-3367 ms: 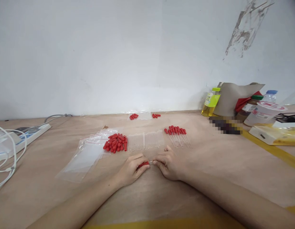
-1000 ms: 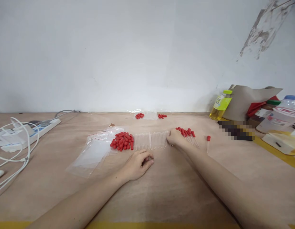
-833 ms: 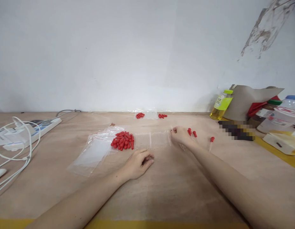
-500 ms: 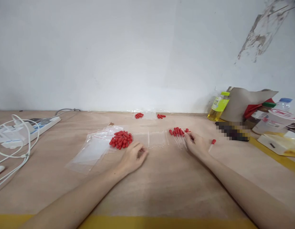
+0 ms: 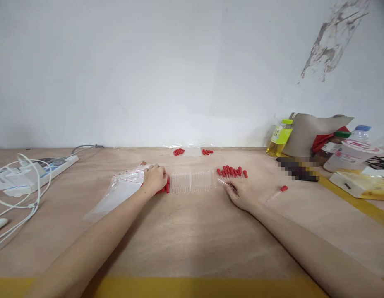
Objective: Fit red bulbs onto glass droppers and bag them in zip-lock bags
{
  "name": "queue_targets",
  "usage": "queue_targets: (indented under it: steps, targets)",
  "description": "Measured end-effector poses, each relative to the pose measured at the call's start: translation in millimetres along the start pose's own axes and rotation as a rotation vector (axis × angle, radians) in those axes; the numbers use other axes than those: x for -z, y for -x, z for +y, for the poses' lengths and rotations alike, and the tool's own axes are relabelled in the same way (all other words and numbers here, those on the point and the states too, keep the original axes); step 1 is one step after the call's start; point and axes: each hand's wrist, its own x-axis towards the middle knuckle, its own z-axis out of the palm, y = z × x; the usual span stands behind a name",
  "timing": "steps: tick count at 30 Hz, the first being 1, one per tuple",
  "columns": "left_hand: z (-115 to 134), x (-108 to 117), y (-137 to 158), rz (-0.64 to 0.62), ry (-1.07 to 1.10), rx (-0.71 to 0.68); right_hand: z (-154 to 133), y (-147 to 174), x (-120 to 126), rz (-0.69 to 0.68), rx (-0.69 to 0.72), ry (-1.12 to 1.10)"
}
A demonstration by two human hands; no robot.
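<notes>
Right hand [image 5: 241, 196]: my fingers pinch a tube [image 5: 222, 181], right of the row [image 5: 191, 182], aslant toward it.
Bulbs [image 5: 167, 186]: left of the row, under my nearer left hand [image 5: 154, 179]; its grip I can't tell.

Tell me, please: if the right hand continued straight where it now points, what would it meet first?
The right hand would probably meet the right end of the flat row of thin, clear tubes; exact depth is unclear.

Thin clear tubes [image 5: 191, 182] lie side by side in a row, with a pile of red tops [image 5: 167, 186] at its left end. Red-topped droppers [image 5: 231, 171] bunch on the right; one lone dropper [image 5: 277, 193] lies apart. A single clear tube [image 5: 222, 182] is held slanting.
</notes>
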Motion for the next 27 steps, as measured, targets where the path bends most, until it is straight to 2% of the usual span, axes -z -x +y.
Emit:
queue_targets:
  steps: [4, 7, 11, 14, 16, 18, 23, 27]
  targets:
    - [9, 10, 9, 0.053, 0.099, -0.055, -2, 0, 0, -0.006, 0.001, -0.048]
    - [22, 16, 28, 0.028, 0.229, -0.144, -3, -1, 1, -0.007, 0.012, -0.062]
    - [40, 20, 56, -0.052, 0.575, -0.371, -5, -1, 1, -0.025, 0.025, -0.069]
    - [48, 22, 70, -0.217, 0.660, -0.476, -5, -1, 1, -0.029, 0.024, -0.077]
    - [50, 21, 75, -0.304, 0.689, -0.488, -5, -1, 1, -0.027, 0.023, -0.077]
    - [50, 17, 77, -0.334, 0.703, -0.464, -4, -1, 1, -0.028, 0.019, -0.076]
    - [47, 5, 78, -0.258, 0.728, -0.372, -8, 0, 3, -0.017, 0.008, -0.078]
    - [49, 6, 80, -0.211, 0.717, -0.349, -26, 2, 4, 0.015, 0.027, -0.125]
